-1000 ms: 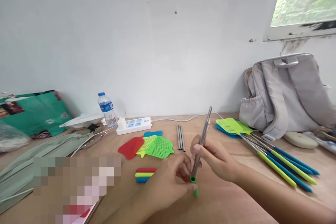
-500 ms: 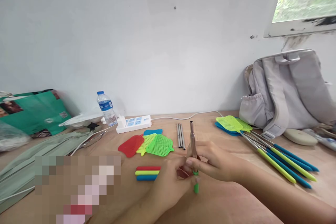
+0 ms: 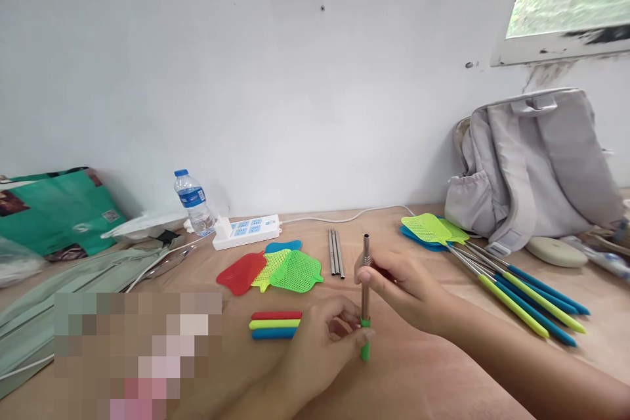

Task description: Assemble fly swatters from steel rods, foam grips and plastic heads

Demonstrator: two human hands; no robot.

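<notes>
A metal tube [image 3: 365, 298] stands upright at the middle of the table, its lower end in a green handle sleeve [image 3: 365, 349]. My left hand [image 3: 327, 338] pinches the green sleeve near its top. My right hand [image 3: 401, 285] grips the metal tube higher up, between thumb and fingers. Just left of my left hand lie a red handle sleeve [image 3: 276, 316], a yellow one [image 3: 273, 325] and a blue one [image 3: 272, 334], partly hidden by that hand. Behind my hands rest several loose metal tubes [image 3: 336, 254].
Loose swatter heads include a red one [image 3: 241, 273] and a green one [image 3: 298, 271]. Several whole fly swatters [image 3: 512, 298] lie at right before a grey backpack [image 3: 531, 164]. A power strip [image 3: 249, 231], a water bottle [image 3: 195, 203] and a green bag [image 3: 59, 210] stand along the wall.
My right hand has slid up the metal tube, exposing more of it above the green sleeve. My left hand stays at the sleeve. The view has shifted slightly.
</notes>
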